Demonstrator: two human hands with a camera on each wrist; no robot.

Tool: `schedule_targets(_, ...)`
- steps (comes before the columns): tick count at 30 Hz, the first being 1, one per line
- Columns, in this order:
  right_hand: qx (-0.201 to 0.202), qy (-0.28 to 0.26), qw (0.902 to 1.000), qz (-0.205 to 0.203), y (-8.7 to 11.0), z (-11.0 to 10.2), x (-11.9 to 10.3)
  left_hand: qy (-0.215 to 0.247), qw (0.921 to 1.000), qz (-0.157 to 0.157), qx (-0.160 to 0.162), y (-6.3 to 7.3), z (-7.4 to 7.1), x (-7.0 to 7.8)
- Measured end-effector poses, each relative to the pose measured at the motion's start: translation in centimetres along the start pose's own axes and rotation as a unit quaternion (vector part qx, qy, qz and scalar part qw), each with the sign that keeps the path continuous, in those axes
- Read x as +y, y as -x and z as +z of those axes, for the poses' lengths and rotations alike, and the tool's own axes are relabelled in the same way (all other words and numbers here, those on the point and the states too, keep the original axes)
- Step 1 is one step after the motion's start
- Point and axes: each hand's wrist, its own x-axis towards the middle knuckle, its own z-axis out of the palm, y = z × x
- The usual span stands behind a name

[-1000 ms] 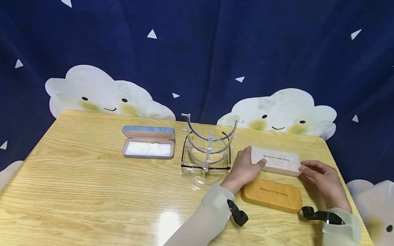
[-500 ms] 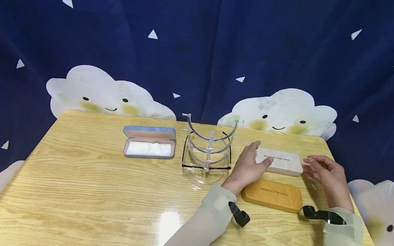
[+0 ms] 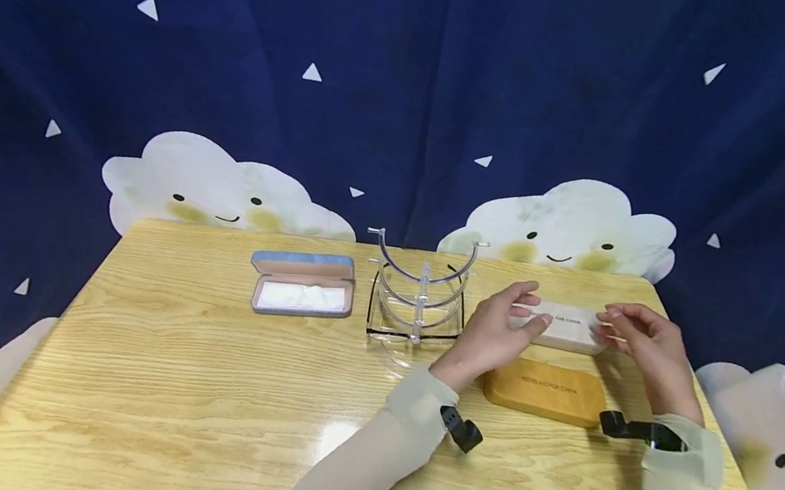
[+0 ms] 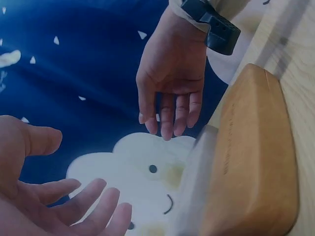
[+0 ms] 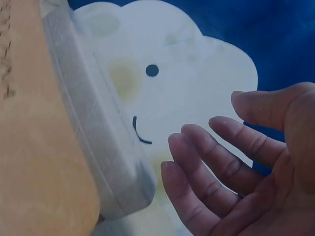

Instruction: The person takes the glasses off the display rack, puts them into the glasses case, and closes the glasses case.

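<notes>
A white glasses case (image 3: pixel 564 336) lettered on its lid lies at the right rear of the table, closed. An orange-brown glasses case (image 3: pixel 545 390), also closed, lies just in front of it. My left hand (image 3: pixel 493 334) hovers over the white case's left end, fingers loosely spread. By its right end my right hand (image 3: pixel 655 357) hangs with relaxed fingers. The right wrist view shows a gap between the right fingertips (image 5: pixel 170 169) and the white case. Both palms look bare in the left wrist view, where the left fingers (image 4: pixel 98 206) touch nothing.
Left of my hands stands a clear tiered glasses stand (image 3: pixel 420 307) bearing black-framed glasses (image 3: pixel 388 333). Farther left, an open blue glasses case (image 3: pixel 302 266) holds a white cloth (image 3: pixel 302 296). A dark blue curtain (image 3: pixel 402 70) hangs behind the wooden table (image 3: pixel 192 384).
My left hand held the white case's left end and has let go, lifting off it. My right hand has also come away from the case's right end. The head view has shifted slightly.
</notes>
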Motion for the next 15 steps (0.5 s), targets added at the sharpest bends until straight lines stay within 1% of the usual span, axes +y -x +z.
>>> schedule_targets(2,-0.005,-0.007,0.9999,-0.006,0.0,0.2,-0.4,-0.010,0.9998,0.016,-0.007,0.4,-0.7,0.3)
schedule_targets(6,-0.005,0.014,0.9998,-0.016,0.2,0.7,-1.1,-0.022,0.9984,0.045,-0.025,1.5,-1.9,0.6)
schedule_targets(8,-0.004,0.033,0.9992,-0.021,0.4,0.9,-1.5,-0.022,0.9975,0.060,-0.032,2.1,-2.5,0.5)
schedule_targets(10,-0.003,0.039,0.9989,-0.028,0.5,1.2,-2.0,-0.019,0.9963,0.075,-0.037,2.7,-3.1,0.3)
schedule_targets(15,-0.011,0.036,0.9982,-0.046,0.9,1.7,-3.1,-0.013,0.9931,0.108,-0.043,4.4,-5.0,-0.2)
